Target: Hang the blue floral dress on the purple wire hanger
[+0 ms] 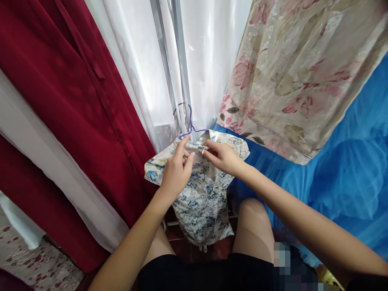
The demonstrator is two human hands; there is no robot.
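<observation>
A small floral garment (200,198), white with blue flowers, hangs on a purple hanger (189,121) hooked on a metal window bar (182,68). My left hand (177,167) pinches the garment's collar from the left, fingers closed on the cloth. My right hand (221,155) pinches the same collar from the right. Between the two hands a small clip or fastener (202,148) shows at the neckline. My bare knees are below the garment.
A dark red curtain (69,105) hangs at the left over a white sheer curtain (209,52). A floral pink and beige cloth (297,68) hangs at the upper right. Blue netting (348,173) fills the right side.
</observation>
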